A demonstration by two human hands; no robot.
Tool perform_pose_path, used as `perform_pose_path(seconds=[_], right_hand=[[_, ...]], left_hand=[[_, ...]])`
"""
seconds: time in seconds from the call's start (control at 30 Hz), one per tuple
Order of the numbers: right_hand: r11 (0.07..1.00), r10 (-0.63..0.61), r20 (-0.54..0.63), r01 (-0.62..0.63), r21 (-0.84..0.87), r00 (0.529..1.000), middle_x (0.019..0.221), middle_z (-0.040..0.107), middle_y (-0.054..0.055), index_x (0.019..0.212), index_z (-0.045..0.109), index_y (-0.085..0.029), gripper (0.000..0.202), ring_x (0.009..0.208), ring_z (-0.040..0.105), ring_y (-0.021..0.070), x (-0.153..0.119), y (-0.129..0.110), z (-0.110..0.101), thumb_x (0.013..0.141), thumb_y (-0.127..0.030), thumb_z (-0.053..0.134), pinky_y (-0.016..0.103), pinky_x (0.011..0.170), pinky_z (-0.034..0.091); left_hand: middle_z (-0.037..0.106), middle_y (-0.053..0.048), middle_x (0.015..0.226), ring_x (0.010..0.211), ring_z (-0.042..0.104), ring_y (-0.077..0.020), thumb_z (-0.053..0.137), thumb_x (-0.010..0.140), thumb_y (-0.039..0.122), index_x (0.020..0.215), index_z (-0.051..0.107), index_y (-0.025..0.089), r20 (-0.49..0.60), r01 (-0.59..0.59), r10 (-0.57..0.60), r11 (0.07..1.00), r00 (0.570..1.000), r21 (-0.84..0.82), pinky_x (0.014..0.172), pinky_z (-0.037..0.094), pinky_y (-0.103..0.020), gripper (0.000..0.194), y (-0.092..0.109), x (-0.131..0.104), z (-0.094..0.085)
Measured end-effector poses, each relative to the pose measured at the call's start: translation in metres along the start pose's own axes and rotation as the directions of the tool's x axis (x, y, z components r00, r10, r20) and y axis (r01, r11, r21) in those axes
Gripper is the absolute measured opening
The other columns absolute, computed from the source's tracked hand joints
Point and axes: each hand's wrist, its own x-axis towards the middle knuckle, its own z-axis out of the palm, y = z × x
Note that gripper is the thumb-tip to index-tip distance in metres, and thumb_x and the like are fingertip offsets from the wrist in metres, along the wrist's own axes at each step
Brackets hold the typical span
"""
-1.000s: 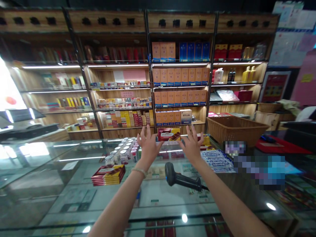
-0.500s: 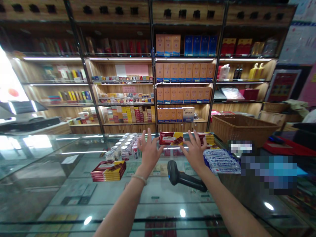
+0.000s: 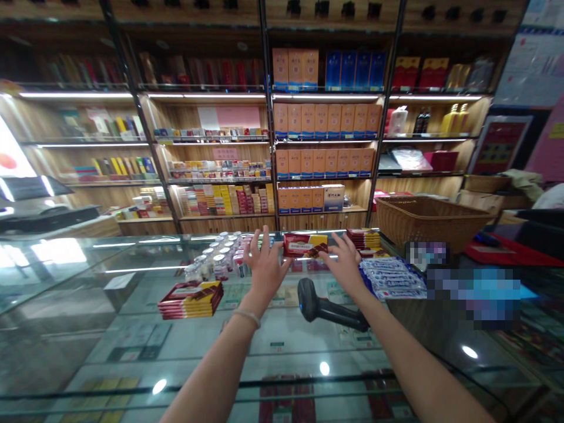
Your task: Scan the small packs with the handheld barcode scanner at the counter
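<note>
A red and yellow chocolate packet [image 3: 304, 245] is tilted up with its printed front towards me. My left hand [image 3: 267, 267] is at its left end, the index finger and thumb at the edge and the other fingers spread upward. At the right end, my right hand [image 3: 346, 264] has its thumb and fingertips against the lower corner. Below the packet, a black barcode scanner [image 3: 328, 308] lies on the glass counter. One stack of similar packets [image 3: 190, 299] sits left of my left wrist; another stack [image 3: 365, 241] stands beyond my right hand.
Clear-lidded jars [image 3: 220, 258] stand in rows behind my left hand. Blue-and-white wrapped packs [image 3: 392, 277] lie right of my right wrist, with a wicker basket [image 3: 432, 217] behind them. Past the glass counter [image 3: 211, 346], shelves [image 3: 326, 141] hold boxes and bottles.
The view has shifted slightly. The packet has tipped a little, its right end lower. My right hand's fingers have come closer together at that end; my left hand keeps almost the same pose.
</note>
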Motion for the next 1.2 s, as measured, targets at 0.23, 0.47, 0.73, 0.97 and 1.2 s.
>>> perform_pose_path(seconds=[0.23, 0.47, 0.73, 0.97, 1.2], right_hand=[[0.993, 0.074, 0.023, -0.076, 0.087, 0.997, 0.147, 0.060, 0.008, 0.080, 0.076, -0.026, 0.035, 0.141, 0.041, 0.0359, 0.002, 0.003, 0.001, 0.090, -0.055, 0.061, 0.065, 0.112, 0.026], [0.998, 0.013, -0.003, -0.013, 0.065, 1.000, 0.146, 0.060, 0.010, 0.080, 0.075, -0.025, 0.038, 0.139, 0.042, 0.0352, -0.001, -0.005, -0.001, 0.091, -0.057, 0.059, 0.063, 0.112, 0.027], [0.999, -0.025, -0.016, 0.025, 0.037, 1.000, 0.147, 0.059, 0.009, 0.079, 0.074, -0.025, 0.036, 0.140, 0.039, 0.0351, -0.005, -0.014, -0.004, 0.092, -0.056, 0.061, 0.063, 0.112, 0.027], [0.993, -0.116, -0.020, 0.116, 0.001, 0.993, 0.154, 0.052, 0.009, 0.075, 0.073, -0.024, 0.033, 0.144, 0.035, 0.0365, -0.010, -0.031, -0.008, 0.089, -0.052, 0.066, 0.063, 0.115, 0.027], [0.985, -0.162, 0.051, 0.159, 0.060, 0.985, 0.161, 0.042, 0.005, 0.088, 0.078, -0.027, 0.036, 0.152, 0.025, 0.0361, -0.019, -0.054, -0.018, 0.096, -0.053, 0.055, 0.065, 0.116, 0.027]], left_hand=[[0.032, -0.018, 0.166, 0.154, 0.025, -0.0387, 0.073, 0.083, 0.043, 0.138, 0.059, 0.022, -0.039, 0.007, -0.007, 1.000, 0.999, 0.000, 0.123, 0.018, -0.060, 0.061, 0.000, -0.001, 0.001], [0.031, -0.014, 0.167, 0.156, 0.022, -0.0402, 0.078, 0.080, 0.046, 0.151, 0.048, 0.030, 0.004, -0.103, 0.103, 0.995, 0.995, -0.013, 0.125, 0.006, -0.059, 0.079, 0.004, -0.002, -0.006], [0.031, -0.014, 0.167, 0.156, 0.020, -0.0394, 0.080, 0.077, 0.045, 0.145, 0.054, 0.029, 0.044, -0.137, 0.137, 0.991, 0.990, -0.003, 0.125, 0.005, -0.060, 0.075, 0.013, -0.005, -0.007], [0.031, -0.015, 0.167, 0.156, 0.020, -0.0393, 0.077, 0.079, 0.045, 0.138, 0.058, 0.026, 0.017, -0.117, 0.117, 0.993, 0.993, -0.021, 0.125, 0.004, -0.061, 0.064, 0.012, -0.005, -0.004], [0.032, -0.014, 0.167, 0.156, 0.020, -0.0381, 0.072, 0.082, 0.049, 0.134, 0.061, 0.027, -0.030, -0.080, 0.079, 0.997, 0.996, -0.013, 0.125, 0.003, -0.060, 0.057, 0.006, -0.003, -0.002]])
